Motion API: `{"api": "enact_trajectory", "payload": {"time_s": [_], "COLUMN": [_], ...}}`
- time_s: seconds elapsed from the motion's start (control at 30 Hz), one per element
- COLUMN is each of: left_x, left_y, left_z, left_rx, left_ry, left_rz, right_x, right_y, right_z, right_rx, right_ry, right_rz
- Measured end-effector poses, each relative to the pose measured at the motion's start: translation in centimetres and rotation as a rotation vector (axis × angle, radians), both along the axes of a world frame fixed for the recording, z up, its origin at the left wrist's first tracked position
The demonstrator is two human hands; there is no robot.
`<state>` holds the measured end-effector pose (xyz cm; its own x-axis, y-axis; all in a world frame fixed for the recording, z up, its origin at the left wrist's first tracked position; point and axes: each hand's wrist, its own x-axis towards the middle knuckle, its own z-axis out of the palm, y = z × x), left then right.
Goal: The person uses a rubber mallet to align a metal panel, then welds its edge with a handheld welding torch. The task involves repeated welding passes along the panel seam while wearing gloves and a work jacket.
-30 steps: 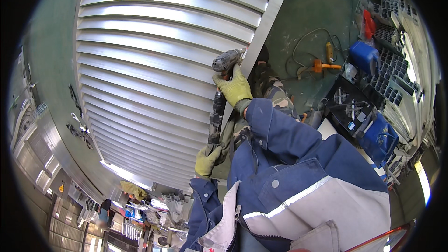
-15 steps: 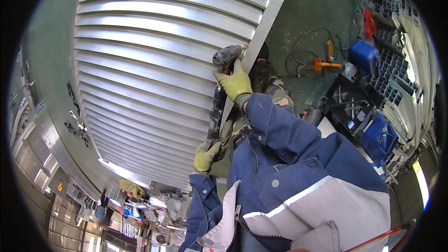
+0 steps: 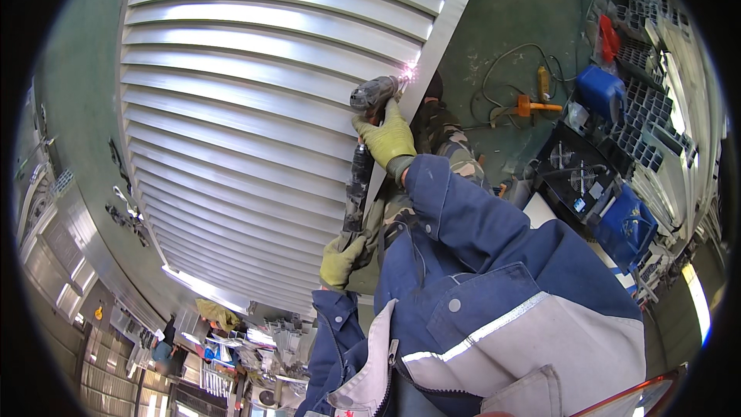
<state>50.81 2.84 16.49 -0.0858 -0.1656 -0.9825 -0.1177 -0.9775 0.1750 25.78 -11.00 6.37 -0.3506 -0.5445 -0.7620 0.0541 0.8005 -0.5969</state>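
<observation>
My right hand (image 3: 388,137), in a yellow-green glove, is closed round the grip of a grey and black welding torch (image 3: 373,93). The nozzle points up and right, at the joint between a slat and the side frame of a silver metal louver panel (image 3: 255,100). A pinkish-white welding spark (image 3: 407,72) glows at that joint. Lower down, my left hand (image 3: 340,261), gloved alike, is wrapped round the black sleeved rear end (image 3: 357,189) of the torch. Gloves hide both grips in part.
Right of the panel, a cable (image 3: 494,69), an orange-handled tool (image 3: 529,106) and a yellow bottle (image 3: 543,83) lie on the green floor. Beyond are a blue jug (image 3: 601,93), a black machine with fans (image 3: 575,166), a blue container (image 3: 627,224) and stacked metal profiles. Far lower left, a person (image 3: 164,349) stands.
A bright pinkish-white spark has lit up at the torch tip, where only the bare joint showed before. Both hands keep nearly the same place and hold.
</observation>
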Motion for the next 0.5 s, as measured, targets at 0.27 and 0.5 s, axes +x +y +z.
{"api": "enact_trajectory", "payload": {"time_s": [0.27,0.5], "left_x": [-1.2,-0.2], "left_y": [-0.5,-0.1], "left_z": [0.8,1.0], "left_rx": [-0.035,-0.024], "left_ry": [-0.055,-0.032], "left_rz": [0.009,-0.016], "right_x": [0.3,0.6], "right_y": [0.3,0.4], "right_z": [0.0,0.7], "right_rx": [-0.013,-0.016], "right_ry": [-0.001,0.002], "right_rz": [-0.001,0.0]}}
